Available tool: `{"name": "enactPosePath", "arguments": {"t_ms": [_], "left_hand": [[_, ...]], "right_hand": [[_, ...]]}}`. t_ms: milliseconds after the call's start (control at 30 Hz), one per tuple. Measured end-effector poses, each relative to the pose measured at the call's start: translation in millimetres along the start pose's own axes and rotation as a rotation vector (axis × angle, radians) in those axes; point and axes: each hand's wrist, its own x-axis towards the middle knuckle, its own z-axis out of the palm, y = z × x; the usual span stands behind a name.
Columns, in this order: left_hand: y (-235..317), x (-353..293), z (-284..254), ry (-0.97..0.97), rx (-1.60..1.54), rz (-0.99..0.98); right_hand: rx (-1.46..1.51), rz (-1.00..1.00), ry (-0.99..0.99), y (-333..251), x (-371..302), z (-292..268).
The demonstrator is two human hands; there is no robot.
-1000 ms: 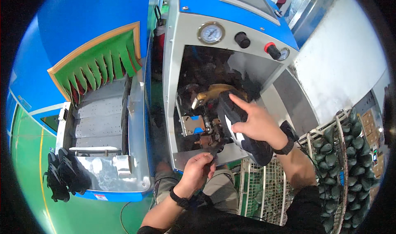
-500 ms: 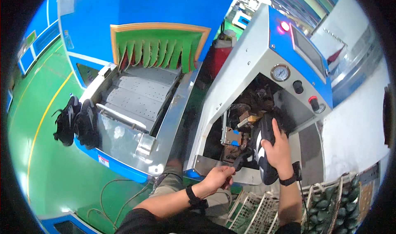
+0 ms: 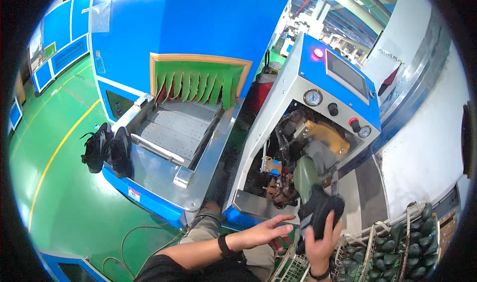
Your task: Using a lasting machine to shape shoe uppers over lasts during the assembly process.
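My right hand (image 3: 322, 244) grips a black shoe (image 3: 322, 210) from below, just in front of the machine's opening. A green shoe last (image 3: 305, 175) stands in that opening, its lower end meeting the shoe. I cannot tell how much of the last is inside the shoe. To the left of the shoe, my left hand (image 3: 271, 232) has its fingers stretched out and apart, with nothing in them. Inside the grey machine (image 3: 248, 192), a yellowish clamp part (image 3: 328, 137) sits above and right of the last.
On the left, two black shoes (image 3: 119, 150) rest at the corner of a metal conveyor table (image 3: 159, 182). Green strips (image 3: 198, 88) hang over its tunnel. Wire baskets of dark green lasts (image 3: 417, 247) stand at the lower right. A cable (image 3: 124, 247) loops on the floor.
The shoe has come down and toward me, out of the opening, leaving the green last exposed. My left hand has let go of a dark piece at the shoe, and its fingers have spread.
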Motion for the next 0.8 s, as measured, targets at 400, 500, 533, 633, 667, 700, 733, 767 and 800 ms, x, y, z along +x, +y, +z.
{"name": "enactPosePath", "arguments": {"t_ms": [400,500,533,633,667,700,733,767,800], "left_hand": [[-27,-29,-28,-0.049,0.071,-0.485],[-45,-26,-43,-0.141,0.701,-0.411],[-64,-25,-53,-0.149,0.764,-0.418],[-55,-31,-39,-0.085,0.682,-0.432],[-60,-37,-38,0.041,0.558,-0.372],[-69,-41,-41,0.085,0.547,-0.396],[-81,-41,-43,0.059,0.57,-0.408],[-95,-41,-43,0.097,0.537,-0.392],[-105,-37,-44,0.126,0.501,-0.374]], "right_hand": [[1.877,1.006,-0.503,10,57,22],[2.112,1.209,-0.42,23,91,71],[2.107,1.112,-0.417,26,87,76],[2.214,0.919,-0.198,31,43,54],[2.223,0.939,-0.111,39,18,56],[2.286,0.861,-0.006,48,-10,53],[2.343,0.767,0.079,55,-35,49],[2.248,0.883,0.199,62,-63,35],[2.208,1.01,0.316,81,-105,31]]}}
